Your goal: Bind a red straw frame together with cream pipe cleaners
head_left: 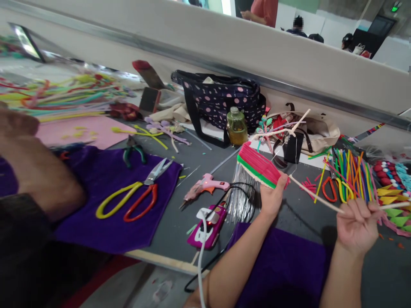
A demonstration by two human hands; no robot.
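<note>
Stripes of pink, green and cream run along the one panel (260, 164) that my left hand (272, 197) grips by its lower right corner, thumb and fingers clamped on it. The panel is raised above the grey table (195, 164), in front of one bottle (236, 128). My two hands are apart: the right hand (357, 224) is closed around one cream strand (321, 197), which stretches across the gap towards the panel's corner; I cannot tell whether it is joined there.

I count two pairs of scissors, both with one red and one yellow handle: a large pair (148, 183) on the left purple cloth (86, 184), blades parted, and another pair (339, 186) by a bundle of coloured sticks (355, 171) too many to count. A second purple cloth (284, 261) lies between my forearms. One pair of pliers (134, 150) sits just above the large scissors. One pink glue gun (210, 184) lies left of the panel, near one magenta device (208, 231) crossed by a white cable. Two bags stand behind: one dark and spotted (221, 98), one cream (324, 130). On my left is one other person's arm (48, 175).
</note>
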